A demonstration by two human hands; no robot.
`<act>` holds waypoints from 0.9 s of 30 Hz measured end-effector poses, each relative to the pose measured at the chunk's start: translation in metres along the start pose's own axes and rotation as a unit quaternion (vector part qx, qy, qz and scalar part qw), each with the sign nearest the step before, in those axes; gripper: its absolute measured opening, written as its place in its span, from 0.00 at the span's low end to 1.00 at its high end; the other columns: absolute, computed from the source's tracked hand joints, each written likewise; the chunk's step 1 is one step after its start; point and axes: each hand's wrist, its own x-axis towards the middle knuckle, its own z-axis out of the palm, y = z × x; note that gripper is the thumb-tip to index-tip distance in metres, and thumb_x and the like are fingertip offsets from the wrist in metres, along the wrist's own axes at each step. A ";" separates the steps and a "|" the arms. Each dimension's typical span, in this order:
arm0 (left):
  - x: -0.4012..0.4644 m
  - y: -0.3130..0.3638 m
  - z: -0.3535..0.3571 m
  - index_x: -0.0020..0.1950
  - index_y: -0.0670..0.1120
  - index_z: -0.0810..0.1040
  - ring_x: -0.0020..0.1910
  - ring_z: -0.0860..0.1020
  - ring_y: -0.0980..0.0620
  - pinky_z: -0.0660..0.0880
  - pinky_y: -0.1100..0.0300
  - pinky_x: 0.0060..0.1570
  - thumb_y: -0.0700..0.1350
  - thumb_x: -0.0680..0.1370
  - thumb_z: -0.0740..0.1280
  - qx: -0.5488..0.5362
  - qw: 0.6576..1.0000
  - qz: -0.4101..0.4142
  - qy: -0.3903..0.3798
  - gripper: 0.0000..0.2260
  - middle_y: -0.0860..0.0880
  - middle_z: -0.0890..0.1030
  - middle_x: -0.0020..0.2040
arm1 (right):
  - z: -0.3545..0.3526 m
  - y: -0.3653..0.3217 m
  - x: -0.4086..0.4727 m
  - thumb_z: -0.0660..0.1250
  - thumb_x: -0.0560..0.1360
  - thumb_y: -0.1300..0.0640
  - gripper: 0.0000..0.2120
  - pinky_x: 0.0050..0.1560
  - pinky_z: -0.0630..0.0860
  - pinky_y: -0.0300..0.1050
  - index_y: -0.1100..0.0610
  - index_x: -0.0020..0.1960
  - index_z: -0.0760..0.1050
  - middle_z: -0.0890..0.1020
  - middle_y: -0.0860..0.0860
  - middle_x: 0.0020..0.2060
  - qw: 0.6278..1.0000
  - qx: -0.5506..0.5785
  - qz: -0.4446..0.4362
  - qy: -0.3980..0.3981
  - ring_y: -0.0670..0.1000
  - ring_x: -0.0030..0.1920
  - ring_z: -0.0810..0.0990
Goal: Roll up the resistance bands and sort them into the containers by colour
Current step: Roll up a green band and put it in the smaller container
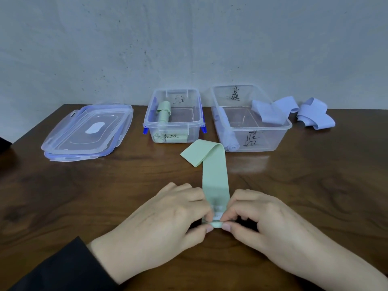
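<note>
The left hand (168, 219) and right hand (260, 221) both pinch the near, rolled end of the green band (215, 175) between them.

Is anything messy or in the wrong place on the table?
Yes. An unrolled pale blue band hangs over the right rim of the larger clear plastic container instead of lying rolled inside. Another loose pale blue band sits crumpled on the brown wooden table to the right of that container.

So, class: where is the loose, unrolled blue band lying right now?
In the head view, the blue band lies far right on the table, just outside the larger container.
</note>
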 end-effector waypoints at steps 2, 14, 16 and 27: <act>0.000 0.002 0.001 0.46 0.59 0.75 0.44 0.69 0.60 0.69 0.60 0.47 0.57 0.80 0.59 -0.007 1.000 -0.010 0.009 0.07 0.61 0.71 0.43 | 0.000 0.000 0.000 0.70 0.76 0.48 0.03 0.44 0.68 0.29 0.41 0.44 0.77 0.74 0.37 0.42 1.000 0.006 0.008 0.015 0.42 0.47 0.75; 0.001 -0.001 0.006 0.48 0.61 0.74 0.44 0.70 0.61 0.70 0.62 0.46 0.62 0.77 0.58 0.002 0.998 -0.047 0.039 0.09 0.63 0.72 0.46 | 0.008 0.008 0.004 0.67 0.76 0.43 0.06 0.46 0.67 0.32 0.42 0.51 0.78 0.73 0.37 0.45 0.999 -0.038 0.015 0.032 0.41 0.50 0.72; 0.001 -0.002 0.005 0.49 0.61 0.74 0.45 0.70 0.61 0.70 0.62 0.46 0.63 0.75 0.59 0.013 0.998 -0.045 0.036 0.10 0.63 0.72 0.47 | 0.007 0.008 0.003 0.65 0.78 0.44 0.06 0.47 0.68 0.33 0.42 0.51 0.79 0.72 0.37 0.46 0.999 -0.043 0.009 0.032 0.42 0.50 0.73; 0.003 -0.001 0.008 0.50 0.61 0.75 0.45 0.70 0.60 0.71 0.59 0.47 0.58 0.81 0.53 0.007 0.997 -0.052 0.047 0.11 0.63 0.71 0.46 | 0.005 0.009 0.003 0.67 0.75 0.42 0.06 0.50 0.70 0.33 0.41 0.50 0.77 0.73 0.36 0.45 0.999 -0.037 0.008 0.029 0.42 0.52 0.73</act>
